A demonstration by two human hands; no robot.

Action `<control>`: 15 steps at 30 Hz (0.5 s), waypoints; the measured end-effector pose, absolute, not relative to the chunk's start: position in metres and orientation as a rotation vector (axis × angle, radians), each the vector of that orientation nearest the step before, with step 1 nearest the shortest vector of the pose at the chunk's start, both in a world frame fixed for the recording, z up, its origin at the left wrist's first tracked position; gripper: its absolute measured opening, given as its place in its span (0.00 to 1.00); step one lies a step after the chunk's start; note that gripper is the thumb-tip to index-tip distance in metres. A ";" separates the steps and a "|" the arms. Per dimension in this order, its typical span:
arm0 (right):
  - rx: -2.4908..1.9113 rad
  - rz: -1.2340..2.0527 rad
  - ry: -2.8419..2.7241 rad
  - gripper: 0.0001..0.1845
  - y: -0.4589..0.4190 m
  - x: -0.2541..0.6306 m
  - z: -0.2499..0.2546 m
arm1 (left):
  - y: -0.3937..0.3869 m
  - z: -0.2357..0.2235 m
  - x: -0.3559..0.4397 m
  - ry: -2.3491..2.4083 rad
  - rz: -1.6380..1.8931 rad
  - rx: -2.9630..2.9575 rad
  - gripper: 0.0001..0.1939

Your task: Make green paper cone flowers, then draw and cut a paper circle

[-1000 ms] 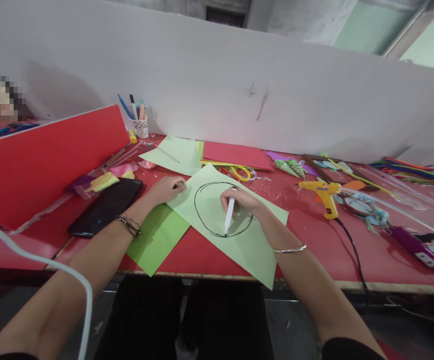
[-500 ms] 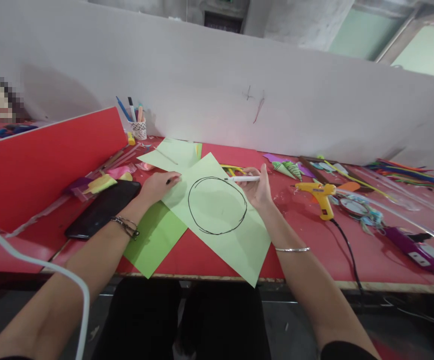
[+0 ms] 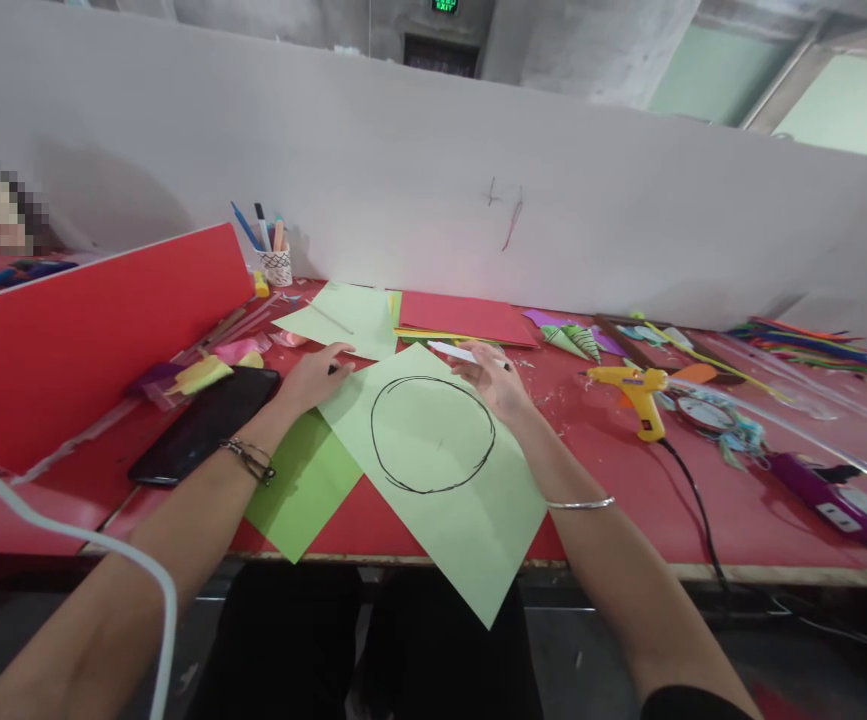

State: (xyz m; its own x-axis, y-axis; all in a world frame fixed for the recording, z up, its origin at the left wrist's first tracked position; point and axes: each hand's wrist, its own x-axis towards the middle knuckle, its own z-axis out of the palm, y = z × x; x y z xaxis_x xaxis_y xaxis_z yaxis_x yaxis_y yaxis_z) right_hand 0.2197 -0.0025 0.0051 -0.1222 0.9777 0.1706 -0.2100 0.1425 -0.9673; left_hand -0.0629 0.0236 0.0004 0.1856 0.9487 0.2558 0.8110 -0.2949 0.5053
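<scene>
A pale green sheet of paper (image 3: pixel 440 540) lies aslant before me, its near corner jutting past the table edge. A rough black circle (image 3: pixel 433 490) in doubled lines is drawn on it. My right hand (image 3: pixel 504 385) grips a white marker (image 3: pixel 452 351) above the sheet's far right side; the white end points left and a dark end shows at the right. At the sheet's left corner, my left hand (image 3: pixel 317 378) pinches a small black marker cap (image 3: pixel 333 369). Under that corner lies a brighter green sheet (image 3: pixel 302 490).
A yellow glue gun (image 3: pixel 639 390) with a black cord lies on the right, near a purple device (image 3: pixel 830 500). On the left are a black phone (image 3: pixel 204 425) and an upright red board (image 3: pixel 103 320). A pen cup (image 3: pixel 276 267) and red paper (image 3: pixel 463 315) sit behind.
The marker has been turned round in my right hand, which moved slightly left. The pale green sheet has slid toward me, its near corner now further past the table edge.
</scene>
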 end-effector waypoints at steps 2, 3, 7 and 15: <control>-0.913 1.333 -1.275 0.17 -0.003 0.218 0.004 | 0.024 0.002 -0.066 1.800 0.821 2.065 0.21; -0.948 1.362 -1.299 0.16 -0.003 0.217 0.003 | 0.025 0.003 -0.067 1.839 0.820 1.993 0.21; -1.033 1.414 -1.345 0.15 -0.003 0.217 0.001 | 0.023 0.011 -0.071 1.768 0.710 1.881 0.24; -0.937 1.455 -1.317 0.15 -0.007 0.216 0.006 | 0.006 0.030 -0.066 1.320 0.670 1.831 0.31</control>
